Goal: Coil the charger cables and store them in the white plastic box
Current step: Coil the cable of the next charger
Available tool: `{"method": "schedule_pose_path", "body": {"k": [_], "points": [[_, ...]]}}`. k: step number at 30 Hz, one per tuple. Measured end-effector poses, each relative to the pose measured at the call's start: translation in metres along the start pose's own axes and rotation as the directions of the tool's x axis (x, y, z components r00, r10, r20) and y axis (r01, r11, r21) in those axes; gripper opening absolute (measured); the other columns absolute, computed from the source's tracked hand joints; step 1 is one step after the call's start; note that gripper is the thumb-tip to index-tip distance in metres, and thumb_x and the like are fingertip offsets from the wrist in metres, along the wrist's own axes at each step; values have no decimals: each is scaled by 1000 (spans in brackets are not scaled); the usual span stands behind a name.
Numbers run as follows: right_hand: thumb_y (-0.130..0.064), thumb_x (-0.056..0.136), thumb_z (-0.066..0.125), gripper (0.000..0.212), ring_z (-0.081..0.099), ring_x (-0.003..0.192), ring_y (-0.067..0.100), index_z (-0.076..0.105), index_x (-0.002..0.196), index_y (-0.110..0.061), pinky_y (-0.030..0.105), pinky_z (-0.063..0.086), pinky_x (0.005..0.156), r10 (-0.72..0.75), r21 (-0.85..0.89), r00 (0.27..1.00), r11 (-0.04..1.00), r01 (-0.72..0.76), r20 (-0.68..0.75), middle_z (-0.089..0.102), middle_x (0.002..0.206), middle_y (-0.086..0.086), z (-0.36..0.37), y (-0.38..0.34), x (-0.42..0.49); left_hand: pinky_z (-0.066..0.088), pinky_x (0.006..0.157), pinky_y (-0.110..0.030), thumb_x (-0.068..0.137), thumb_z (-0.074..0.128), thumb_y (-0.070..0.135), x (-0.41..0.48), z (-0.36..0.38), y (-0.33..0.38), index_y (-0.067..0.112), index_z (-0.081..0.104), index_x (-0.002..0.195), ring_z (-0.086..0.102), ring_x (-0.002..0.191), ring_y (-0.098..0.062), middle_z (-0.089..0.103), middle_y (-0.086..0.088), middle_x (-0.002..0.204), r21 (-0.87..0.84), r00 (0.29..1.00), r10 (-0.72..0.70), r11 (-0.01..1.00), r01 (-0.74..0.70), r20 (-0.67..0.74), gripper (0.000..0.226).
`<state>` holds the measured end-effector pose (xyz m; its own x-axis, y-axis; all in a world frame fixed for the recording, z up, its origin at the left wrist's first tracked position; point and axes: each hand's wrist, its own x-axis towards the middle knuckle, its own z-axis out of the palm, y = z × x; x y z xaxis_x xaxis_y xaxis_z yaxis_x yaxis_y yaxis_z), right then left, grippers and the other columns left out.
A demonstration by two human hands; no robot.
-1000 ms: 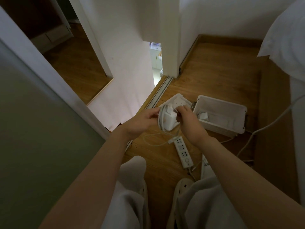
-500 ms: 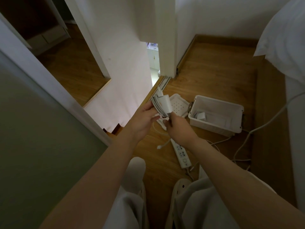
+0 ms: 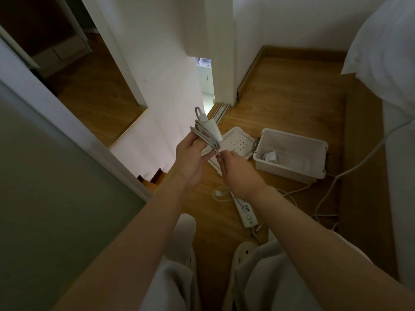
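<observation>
My left hand (image 3: 190,158) grips the charger (image 3: 211,129) round its coils, light but springy, I judge; my right hand (image 3: 238,170) pinches the loose cable end (image 3: 217,152).

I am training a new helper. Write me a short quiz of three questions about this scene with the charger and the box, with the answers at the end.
1. True or false: the perforated white lid sits closed on the white plastic box.
2. The left hand grips the white charger brick with the grey cable coiled round it. What does the right hand pinch?
A. the cable's loose end
B. the box's rim
C. a shoe
3. Fill in: the long white power strip lies on the wooden ____.
Key: 1 false (the lid lies beside the box); 2 A; 3 floor.
</observation>
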<state>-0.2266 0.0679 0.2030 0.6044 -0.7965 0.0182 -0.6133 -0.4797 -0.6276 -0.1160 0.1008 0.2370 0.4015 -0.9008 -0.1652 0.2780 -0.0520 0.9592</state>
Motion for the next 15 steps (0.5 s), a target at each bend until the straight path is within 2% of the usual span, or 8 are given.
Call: {"method": "schedule_pose_path", "body": {"k": [1,4,7,9,12,14,15], "points": [[-20,102,30,28,51,88,19,48,120,-9,27,35,71,13,-19,1000,1000,-12,18,56,107,10,0,1,0,53,91,-40,96,48,6,1,0,-1,19,59,113,56,116,-25,60,-6,116,34,1000,8,999,-7,-15,23],[-3,97,38,32,59,100,22,45,128,-10,32,50,83,103,65,992,992,-108,68,61,114,8,-6,6,-1,52,93,-41,95,49,6,4,-5,1,20,60,112,54,117,-25,59,-8,120,60,998,5,998,-2,-58,25],[5,91,46,34,64,93,21,51,121,-11,38,55,83,206,89,979,975,-205,8,65,108,8,-14,21,1,50,96,-44,95,51,6,6,-16,4,21,62,111,54,118,-26,58,-12,124,-2,997,-19,1000,19,-72,24],[5,90,48,33,65,87,21,53,117,-13,41,56,79,251,24,968,968,-250,-30,66,102,6,-16,27,0,52,92,-39,94,52,7,6,-18,5,24,63,104,56,115,-23,58,-10,122,63,997,4,998,1,-82,22],[7,89,42,35,61,87,24,51,117,-12,37,52,72,300,-84,951,948,-306,-79,64,99,8,-19,26,-5,55,80,-26,93,55,9,7,-16,4,21,61,101,58,109,-18,54,-11,125,284,993,85,957,-59,-80,16],[5,90,42,34,57,97,25,50,119,-12,33,44,71,327,-181,937,921,-345,-123,62,106,9,-23,23,-7,54,76,-22,94,56,10,8,-15,3,20,60,101,59,104,-15,53,-12,124,356,991,105,932,-70,-79,13],[3,89,44,36,53,106,25,49,121,-11,32,43,76,292,-271,946,908,-320,-141,59,113,9,-25,21,-8,54,74,-21,94,56,10,7,-14,3,21,61,101,59,102,-14,54,-11,124,341,993,87,938,-55,-79,13]]}}
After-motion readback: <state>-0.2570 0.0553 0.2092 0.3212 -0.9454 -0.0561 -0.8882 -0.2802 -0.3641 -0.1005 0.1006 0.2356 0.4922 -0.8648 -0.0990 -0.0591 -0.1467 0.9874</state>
